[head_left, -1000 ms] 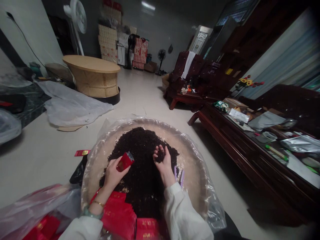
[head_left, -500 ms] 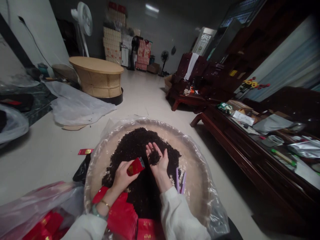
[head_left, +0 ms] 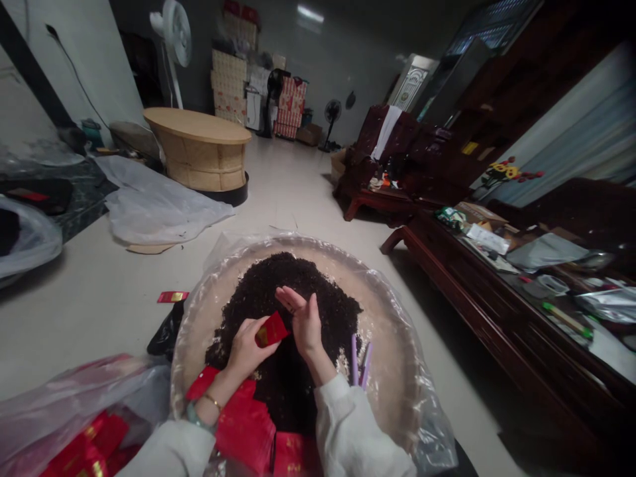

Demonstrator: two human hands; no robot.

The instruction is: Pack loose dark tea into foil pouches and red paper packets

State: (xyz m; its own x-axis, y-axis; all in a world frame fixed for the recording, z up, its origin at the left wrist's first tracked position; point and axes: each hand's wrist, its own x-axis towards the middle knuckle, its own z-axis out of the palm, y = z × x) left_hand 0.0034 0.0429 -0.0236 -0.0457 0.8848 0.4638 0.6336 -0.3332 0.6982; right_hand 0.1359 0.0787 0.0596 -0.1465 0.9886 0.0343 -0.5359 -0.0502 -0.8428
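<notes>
2 hands work over a tray (head_left: 397,344) heaped with dark tea (head_left: 293,291). Left hand (head_left: 246,348) pinches a red packet (head_left: 271,329), fingers closed on it, mouth turned to the right hand. Right hand (head_left: 303,321) is tilted edge-up against the packet, fingers nearly straight; whether it holds tea, I cannot tell. More packets (head_left: 243,430) lie at the tray's near edge.

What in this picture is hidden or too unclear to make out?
Head view only:
- Right hand: palm faces the red packet, so whether it holds any dark leaves is hidden.
- Packet mouth: covered by the left hand.
- Packet print: too small.
- Red packet stack: cut by the bottom edge.
</notes>
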